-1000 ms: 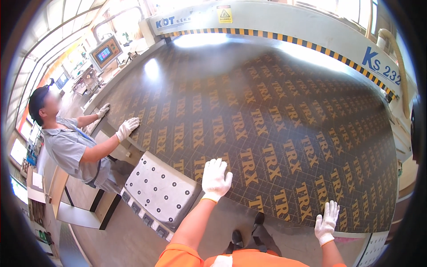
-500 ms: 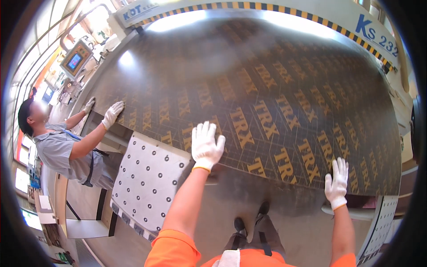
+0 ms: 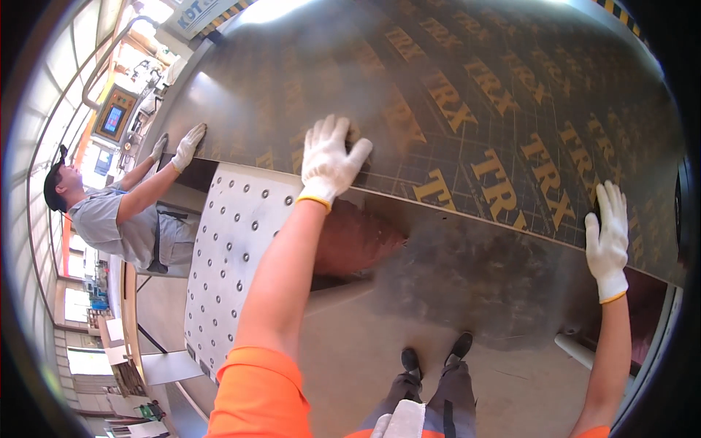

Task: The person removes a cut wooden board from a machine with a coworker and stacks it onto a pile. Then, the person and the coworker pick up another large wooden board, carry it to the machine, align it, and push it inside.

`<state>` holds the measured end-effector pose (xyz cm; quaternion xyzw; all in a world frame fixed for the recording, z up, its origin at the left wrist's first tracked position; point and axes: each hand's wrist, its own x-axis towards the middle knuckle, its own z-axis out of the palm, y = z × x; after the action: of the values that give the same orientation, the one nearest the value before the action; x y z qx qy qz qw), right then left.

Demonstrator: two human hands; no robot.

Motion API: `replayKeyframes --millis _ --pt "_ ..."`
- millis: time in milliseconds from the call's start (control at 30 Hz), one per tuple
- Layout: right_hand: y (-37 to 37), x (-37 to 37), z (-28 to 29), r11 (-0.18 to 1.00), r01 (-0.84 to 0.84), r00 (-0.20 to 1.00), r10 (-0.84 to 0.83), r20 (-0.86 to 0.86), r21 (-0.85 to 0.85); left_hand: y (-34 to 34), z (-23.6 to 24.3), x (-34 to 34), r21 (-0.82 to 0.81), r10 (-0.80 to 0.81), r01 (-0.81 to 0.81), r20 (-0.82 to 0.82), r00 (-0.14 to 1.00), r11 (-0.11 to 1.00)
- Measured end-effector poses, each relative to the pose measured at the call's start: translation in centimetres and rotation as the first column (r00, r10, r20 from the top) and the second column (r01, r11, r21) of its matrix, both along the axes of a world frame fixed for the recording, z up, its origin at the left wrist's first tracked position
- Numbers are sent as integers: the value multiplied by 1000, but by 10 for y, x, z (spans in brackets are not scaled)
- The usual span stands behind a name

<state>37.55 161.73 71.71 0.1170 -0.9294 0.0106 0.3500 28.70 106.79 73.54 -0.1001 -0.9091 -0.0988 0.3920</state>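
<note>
A large dark brown panel (image 3: 467, 124) with repeated yellow printed lettering and a thin grid lies flat before me. My left hand (image 3: 331, 162), in a white knit glove with a yellow cuff, rests on its near edge, fingers spread and thumb out. Farther right, my right hand (image 3: 607, 237) in a matching glove lies over the same edge with its fingers stretched forward. Both palms press on the panel and neither grips anything that I can see. The panel's near edge overhangs a white perforated support table (image 3: 226, 241) left of my left forearm.
At the left, a person (image 3: 135, 212) in a grey shirt and white gloves also has hands on the panel's edge. Behind them a control screen (image 3: 115, 117) hangs on an arm. Under the panel shows a reddish surface (image 3: 358, 237). A striped machine beam (image 3: 234, 10) spans the far side.
Both my hands and the panel's near edge now sit higher in the picture, and the view has shifted too. More of the reddish surface below shows. My hands stay flat on the panel.
</note>
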Motion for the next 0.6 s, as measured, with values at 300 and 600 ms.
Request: replayKeyframes --millis 300,600 --pt "19 -1 -12 993 117 991 -114 -71 36 -26 -16 -15 -477 -9 30 48 999 878" --pt "3 -6 -18 984 52 998 -57 -27 -170 -47 -8 -10 -498 -36 70 78 996 865"
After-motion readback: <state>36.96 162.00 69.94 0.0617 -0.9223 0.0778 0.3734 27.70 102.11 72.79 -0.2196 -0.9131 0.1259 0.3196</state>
